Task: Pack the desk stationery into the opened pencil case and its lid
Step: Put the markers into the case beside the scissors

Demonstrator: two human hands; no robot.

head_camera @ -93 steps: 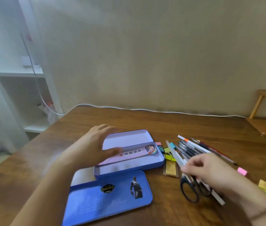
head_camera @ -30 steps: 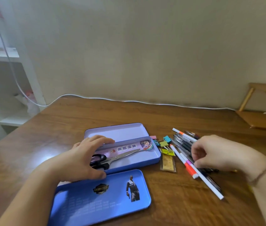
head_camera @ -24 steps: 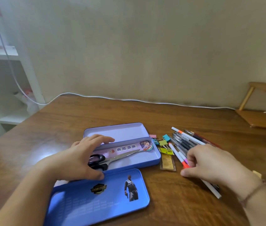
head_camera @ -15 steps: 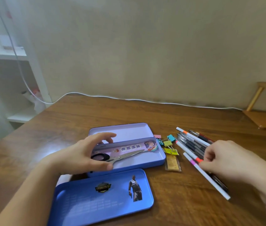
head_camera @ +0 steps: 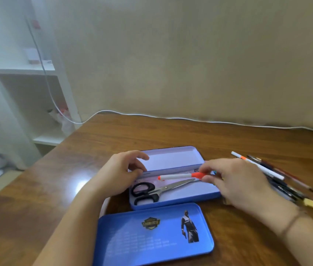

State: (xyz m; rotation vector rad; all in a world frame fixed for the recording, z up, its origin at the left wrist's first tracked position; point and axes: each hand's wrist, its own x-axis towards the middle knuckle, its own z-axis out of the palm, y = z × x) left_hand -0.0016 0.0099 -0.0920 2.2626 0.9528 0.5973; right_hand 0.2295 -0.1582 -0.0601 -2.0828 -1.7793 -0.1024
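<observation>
Since the last frame my right hand brought an orange-capped pen over the pencil case, fingers pinching it; left hand loosely curled, empty, above the scissors.

Scissors lay in the pencil case, lid before it, pens to its right, cable behind on the desk.

Both forearms reach in from the lower edge toward the frame's centre. The left hand sits just left of centre, fingers loosely curled, thumb and forefinger apart. The right hand, right of centre, has its fingertips pinched together, knuckles up, a thin band on its wrist.
</observation>
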